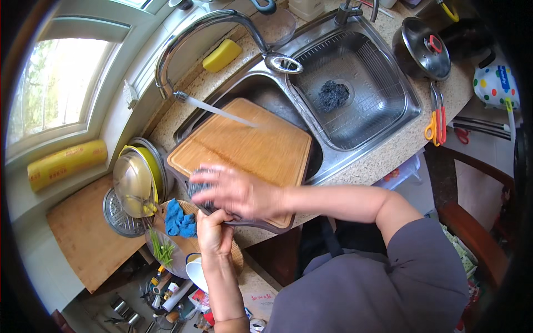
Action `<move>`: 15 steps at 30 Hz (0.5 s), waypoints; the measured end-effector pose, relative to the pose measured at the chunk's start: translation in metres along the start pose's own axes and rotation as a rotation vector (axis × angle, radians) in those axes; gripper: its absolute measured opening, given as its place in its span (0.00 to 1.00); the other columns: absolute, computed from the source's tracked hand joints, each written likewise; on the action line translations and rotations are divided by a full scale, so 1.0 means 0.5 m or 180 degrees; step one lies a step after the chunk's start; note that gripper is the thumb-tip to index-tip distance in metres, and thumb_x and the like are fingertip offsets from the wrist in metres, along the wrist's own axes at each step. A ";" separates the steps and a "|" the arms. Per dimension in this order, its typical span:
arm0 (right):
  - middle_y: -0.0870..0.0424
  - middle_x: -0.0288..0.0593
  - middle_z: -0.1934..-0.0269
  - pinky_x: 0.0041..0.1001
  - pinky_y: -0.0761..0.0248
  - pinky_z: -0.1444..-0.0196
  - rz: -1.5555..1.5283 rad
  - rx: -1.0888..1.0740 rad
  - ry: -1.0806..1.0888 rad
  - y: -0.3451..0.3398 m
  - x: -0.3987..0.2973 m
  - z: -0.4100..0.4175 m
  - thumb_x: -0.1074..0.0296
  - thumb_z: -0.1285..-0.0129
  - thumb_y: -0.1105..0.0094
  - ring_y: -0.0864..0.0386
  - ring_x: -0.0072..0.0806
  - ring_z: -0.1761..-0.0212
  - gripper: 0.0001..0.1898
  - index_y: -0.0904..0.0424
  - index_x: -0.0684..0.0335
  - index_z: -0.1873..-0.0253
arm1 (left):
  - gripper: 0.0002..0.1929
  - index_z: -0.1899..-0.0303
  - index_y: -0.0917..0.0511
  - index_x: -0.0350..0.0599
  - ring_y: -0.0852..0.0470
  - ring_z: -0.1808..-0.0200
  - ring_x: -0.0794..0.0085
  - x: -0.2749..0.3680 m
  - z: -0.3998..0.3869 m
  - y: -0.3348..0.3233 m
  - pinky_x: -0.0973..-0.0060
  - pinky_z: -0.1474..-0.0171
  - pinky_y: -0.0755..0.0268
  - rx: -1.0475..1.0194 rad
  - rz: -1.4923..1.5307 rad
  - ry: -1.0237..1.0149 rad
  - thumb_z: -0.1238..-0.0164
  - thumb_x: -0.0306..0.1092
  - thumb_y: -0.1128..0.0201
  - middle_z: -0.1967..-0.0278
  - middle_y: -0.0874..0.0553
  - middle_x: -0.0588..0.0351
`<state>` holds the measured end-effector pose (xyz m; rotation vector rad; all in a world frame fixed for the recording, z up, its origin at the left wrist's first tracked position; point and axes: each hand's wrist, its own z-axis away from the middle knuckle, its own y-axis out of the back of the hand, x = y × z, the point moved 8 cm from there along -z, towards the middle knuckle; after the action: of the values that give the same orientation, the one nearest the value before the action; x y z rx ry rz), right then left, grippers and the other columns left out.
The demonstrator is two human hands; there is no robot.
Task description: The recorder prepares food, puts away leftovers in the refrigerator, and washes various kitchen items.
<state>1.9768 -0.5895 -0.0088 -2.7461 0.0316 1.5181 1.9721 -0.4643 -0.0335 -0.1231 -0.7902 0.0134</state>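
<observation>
A wooden cutting board [250, 141] with a dark rim lies tilted across the left sink basin [270, 95]. Its near left corner is gripped by my left hand [215, 233], thumb on top. My right hand [245, 195], blurred, presses a dark scouring pad [200, 189] onto the board's left edge; the fingers hide much of the pad. From the chrome faucet [208, 18] a stream of water [220, 111] falls onto the board's upper part. A darker wet streak crosses the wood.
A steel wool pad [332, 95] sits by the drain of the right basin [366, 120]. A yellow sponge [222, 55] lies behind the faucet. Left are stacked bowls [135, 179], a blue cloth [180, 219] and cut green stalks [161, 248]. A lidded pot [424, 48] and scissors [436, 120] stand right.
</observation>
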 end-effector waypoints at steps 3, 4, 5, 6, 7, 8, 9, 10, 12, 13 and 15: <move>0.25 0.48 0.45 0.38 0.37 0.35 -0.0254 0.0998 -0.0865 0.091 0.277 0.006 0.71 0.34 0.52 0.31 0.42 0.38 0.14 0.24 0.59 0.45 | 0.24 0.54 0.28 0.38 0.22 0.73 0.68 0.008 0.021 -0.039 0.74 0.70 0.26 -0.0049 -0.0171 0.0033 0.58 0.11 0.51 0.69 0.21 0.56; 0.25 0.49 0.46 0.38 0.36 0.36 -0.0300 0.1473 -0.1514 0.141 0.409 0.027 0.72 0.33 0.53 0.28 0.43 0.41 0.13 0.23 0.60 0.47 | 0.24 0.54 0.28 0.38 0.22 0.73 0.69 0.019 0.036 -0.055 0.74 0.70 0.26 -0.0083 -0.0176 -0.0062 0.59 0.12 0.51 0.70 0.21 0.56; 0.23 0.50 0.47 0.36 0.33 0.39 0.1297 0.1248 -0.1638 0.201 0.443 0.037 0.75 0.34 0.55 0.25 0.43 0.46 0.13 0.22 0.62 0.50 | 0.24 0.54 0.28 0.38 0.22 0.73 0.69 0.030 0.049 -0.051 0.74 0.70 0.26 -0.0048 -0.0157 -0.0172 0.59 0.12 0.51 0.70 0.22 0.56; 0.24 0.51 0.47 0.36 0.34 0.39 0.1075 0.1513 -0.2081 0.241 0.490 0.065 0.75 0.35 0.55 0.25 0.42 0.46 0.13 0.21 0.62 0.51 | 0.24 0.54 0.28 0.38 0.22 0.73 0.70 0.035 0.061 -0.054 0.74 0.69 0.25 -0.0042 -0.0149 -0.0169 0.59 0.13 0.50 0.72 0.22 0.56; 0.24 0.52 0.46 0.36 0.34 0.38 0.0845 0.1770 -0.2529 0.259 0.513 0.089 0.75 0.35 0.55 0.25 0.42 0.46 0.13 0.21 0.62 0.52 | 0.24 0.54 0.28 0.38 0.22 0.73 0.70 0.035 0.058 -0.050 0.74 0.69 0.25 -0.0041 -0.0156 -0.0169 0.59 0.13 0.50 0.72 0.22 0.56; 0.24 0.52 0.46 0.36 0.34 0.38 0.0860 0.1788 -0.2530 0.257 0.517 0.092 0.75 0.35 0.55 0.25 0.42 0.46 0.13 0.21 0.62 0.52 | 0.24 0.54 0.29 0.37 0.22 0.73 0.70 0.032 0.052 -0.047 0.73 0.69 0.25 -0.0047 -0.0240 -0.0175 0.59 0.13 0.50 0.73 0.22 0.56; 0.24 0.51 0.46 0.35 0.37 0.36 0.0748 0.1444 -0.1847 0.212 0.480 0.054 0.74 0.35 0.53 0.28 0.42 0.42 0.13 0.22 0.61 0.49 | 0.23 0.54 0.29 0.37 0.22 0.73 0.69 0.029 0.057 -0.036 0.73 0.68 0.24 0.0007 -0.0312 -0.0188 0.59 0.13 0.50 0.73 0.22 0.56; 0.24 0.50 0.46 0.35 0.40 0.34 0.0692 0.1114 -0.1187 0.177 0.436 0.034 0.73 0.35 0.51 0.30 0.42 0.39 0.14 0.24 0.60 0.45 | 0.23 0.54 0.29 0.38 0.22 0.73 0.69 0.018 0.036 -0.047 0.71 0.68 0.24 -0.0045 -0.0363 -0.0191 0.58 0.14 0.51 0.73 0.22 0.57; 0.26 0.49 0.43 0.36 0.42 0.32 0.0028 0.0780 -0.1145 0.055 0.327 0.002 0.72 0.34 0.49 0.32 0.43 0.37 0.15 0.24 0.59 0.44 | 0.23 0.55 0.29 0.39 0.21 0.71 0.69 0.008 -0.003 -0.019 0.70 0.67 0.24 -0.0088 -0.0214 -0.0159 0.58 0.12 0.51 0.71 0.22 0.57; 0.28 0.48 0.41 0.36 0.43 0.31 -0.0082 0.0656 -0.0970 0.021 0.248 0.004 0.72 0.34 0.49 0.34 0.43 0.35 0.15 0.25 0.58 0.43 | 0.23 0.55 0.29 0.39 0.21 0.70 0.68 0.006 -0.016 -0.010 0.70 0.66 0.24 -0.0061 -0.0110 -0.0106 0.58 0.12 0.52 0.69 0.22 0.57; 0.32 0.48 0.37 0.37 0.46 0.30 -0.0123 0.0312 -0.0657 0.002 0.098 0.012 0.73 0.34 0.49 0.37 0.42 0.32 0.17 0.26 0.57 0.42 | 0.24 0.54 0.29 0.39 0.21 0.70 0.68 0.008 -0.033 0.006 0.71 0.66 0.24 -0.0159 -0.0063 -0.0071 0.58 0.12 0.52 0.68 0.22 0.57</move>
<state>1.9976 -0.5911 -0.0534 -2.4882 0.0505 1.7311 1.9867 -0.4626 -0.0425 -0.1626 -0.8142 -0.0238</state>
